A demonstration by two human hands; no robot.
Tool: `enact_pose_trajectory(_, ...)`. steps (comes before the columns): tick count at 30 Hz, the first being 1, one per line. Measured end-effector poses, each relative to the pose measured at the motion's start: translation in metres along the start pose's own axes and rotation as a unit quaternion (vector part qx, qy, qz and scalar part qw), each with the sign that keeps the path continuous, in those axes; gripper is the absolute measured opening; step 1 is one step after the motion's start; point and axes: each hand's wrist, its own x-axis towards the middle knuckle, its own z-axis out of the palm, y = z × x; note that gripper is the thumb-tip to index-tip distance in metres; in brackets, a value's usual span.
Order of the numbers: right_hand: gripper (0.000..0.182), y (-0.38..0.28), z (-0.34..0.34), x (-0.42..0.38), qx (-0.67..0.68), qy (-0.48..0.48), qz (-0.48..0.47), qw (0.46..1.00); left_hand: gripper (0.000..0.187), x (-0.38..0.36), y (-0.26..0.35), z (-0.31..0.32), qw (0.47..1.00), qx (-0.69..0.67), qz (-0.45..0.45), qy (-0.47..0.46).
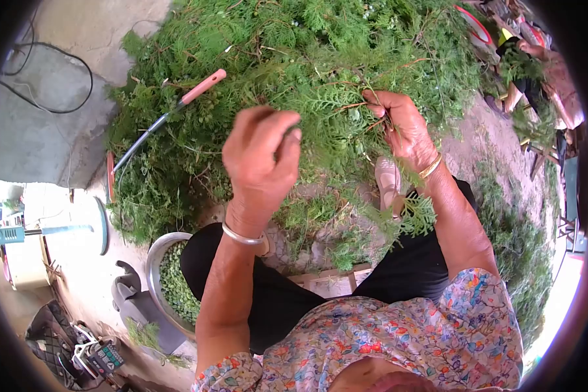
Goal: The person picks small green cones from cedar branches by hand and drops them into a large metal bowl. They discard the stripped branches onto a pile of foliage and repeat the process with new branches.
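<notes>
The left hand (262, 157) is raised near the middle of the view, fingers curled in and pinched together at the tips; whether anything small sits between them cannot be told, as the fingertips hide it. A metal bangle (242, 236) circles that wrist. The right hand (402, 127) lies further right and a little farther off, closed on a cut green sprig (346, 108) whose brown stem passes under the thumb and fingers; a gold bangle (430, 168) sits on that wrist. The sprig is up against the large heap of green branches (294, 52), which fills the far half of the scene and crowds both hands. A tool with a pink handle (202, 87) and a dark shaft lies on the left part of the heap, well apart from either hand. At near left a metal basin (155, 261) holds small green pieces, and the person's dark-clothed knee covers its right side. Loose sprigs lie across the lap and on the ground between the knees, partly covering a light shoe (387, 179). A small wooden stool (330, 282) shows between the legs. A black cable (52, 78) runs over the concrete at far left. At far right another person (536, 65) sits with more greenery, well apart from the heap. Clutter at near left is too blurred to name.
</notes>
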Motion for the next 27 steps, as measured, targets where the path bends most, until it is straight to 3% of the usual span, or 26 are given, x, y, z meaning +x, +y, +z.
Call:
enact_pose_trajectory(2, 0.023, -0.001, 0.005, -0.003, 0.018, 0.014, 0.014, 1.000, 0.030, -0.008, 0.001, 0.004, 0.993, 0.010, -0.008, -0.115)
enact_pose_trajectory(3, 0.022, 0.000, 0.007, -0.005, 0.027, 0.017, 0.008, 0.999, 0.030, -0.013, 0.000, 0.011, 0.991, -0.005, -0.040, -0.128)
enact_pose_trajectory(8, 0.017, 0.008, 0.000, 0.005, 0.036, -0.028, -0.005, 0.999, 0.029, -0.020, -0.006, 0.026, 0.989, -0.035, -0.052, -0.133)
enact_pose_trajectory(10, 0.020, 0.008, 0.000, 0.006, 0.045, -0.033, -0.006, 0.998, 0.024, -0.019, 0.001, 0.027, 0.960, -0.165, -0.200, -0.109)
enact_pose_trajectory(11, 0.020, 0.008, -0.002, 0.006, 0.046, -0.032, -0.006, 0.998, 0.024, -0.019, 0.004, 0.026, 0.959, -0.166, -0.199, -0.110)
enact_pose_trajectory(13, 0.019, 0.011, -0.006, 0.008, 0.041, -0.072, 0.009, 0.997, 0.021, -0.018, 0.007, 0.022, 0.801, -0.420, -0.417, -0.088)
enact_pose_trajectory(14, 0.019, 0.011, -0.005, 0.007, 0.041, -0.072, 0.009, 0.997, 0.021, -0.017, 0.008, 0.022, 0.801, -0.420, -0.417, -0.089)
enact_pose_trajectory(16, 0.019, 0.010, 0.002, 0.005, 0.023, -0.023, 0.024, 0.999, 0.020, -0.015, 0.009, 0.022, 0.653, -0.567, -0.496, -0.077)
enact_pose_trajectory(20, 0.018, 0.013, 0.002, 0.004, 0.012, -0.032, 0.026, 0.999, 0.015, -0.015, 0.013, 0.024, 0.713, -0.482, -0.501, -0.093)
enact_pose_trajectory(22, 0.018, 0.012, 0.000, 0.008, 0.027, -0.013, 0.021, 0.999, 0.013, -0.012, 0.006, 0.018, 0.861, -0.244, -0.385, -0.226)
enact_pose_trajectory(23, 0.018, 0.005, 0.002, 0.004, 0.035, -0.005, 0.042, 0.998, 0.013, -0.013, 0.002, 0.017, 0.861, -0.244, -0.385, -0.226)
enact_pose_trajectory(25, 0.019, 0.007, 0.000, 0.005, 0.021, -0.014, 0.015, 1.000, 0.012, -0.011, -0.002, 0.016, 0.882, -0.253, -0.268, -0.293)
enact_pose_trajectory(26, 0.020, 0.007, -0.001, 0.006, 0.008, -0.022, -0.011, 1.000, 0.012, -0.006, -0.001, 0.010, 0.882, -0.254, -0.268, -0.293)
enact_pose_trajectory(27, 0.020, 0.006, -0.002, 0.007, 0.008, -0.021, -0.011, 1.000, 0.012, 0.000, 0.002, 0.000, 0.856, -0.227, -0.293, -0.361)
